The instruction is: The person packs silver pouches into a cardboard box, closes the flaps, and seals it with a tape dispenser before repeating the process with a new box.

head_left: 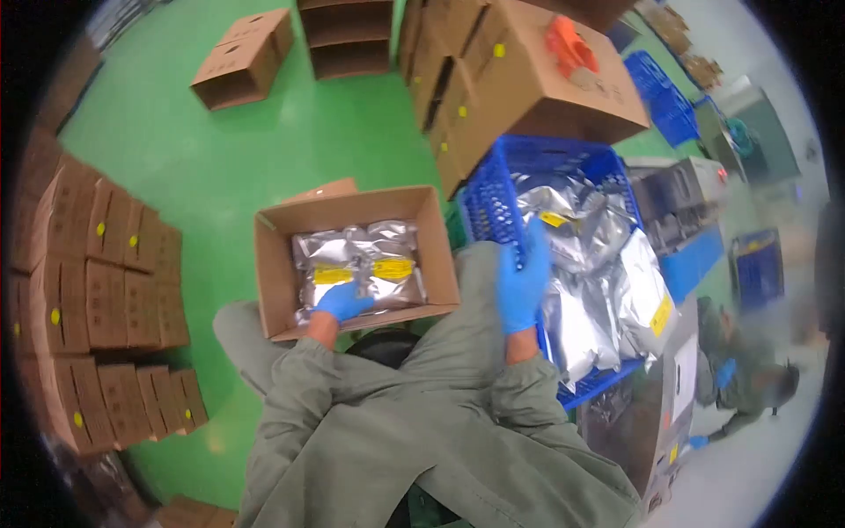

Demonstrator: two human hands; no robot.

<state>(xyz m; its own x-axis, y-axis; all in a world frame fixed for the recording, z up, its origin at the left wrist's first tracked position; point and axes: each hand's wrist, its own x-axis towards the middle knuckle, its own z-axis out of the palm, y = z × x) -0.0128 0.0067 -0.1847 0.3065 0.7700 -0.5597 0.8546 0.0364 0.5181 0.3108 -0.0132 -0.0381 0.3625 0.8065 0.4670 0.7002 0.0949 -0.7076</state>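
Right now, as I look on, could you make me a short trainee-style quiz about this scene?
1. True or false: the gloved left hand reaches into the cardboard box.
2. What colour is the basket beside the right hand? A red; B blue; C white.
3. How many yellow labels show on the silver pouches in the box?

Key: 1 true; 2 B; 3 two.
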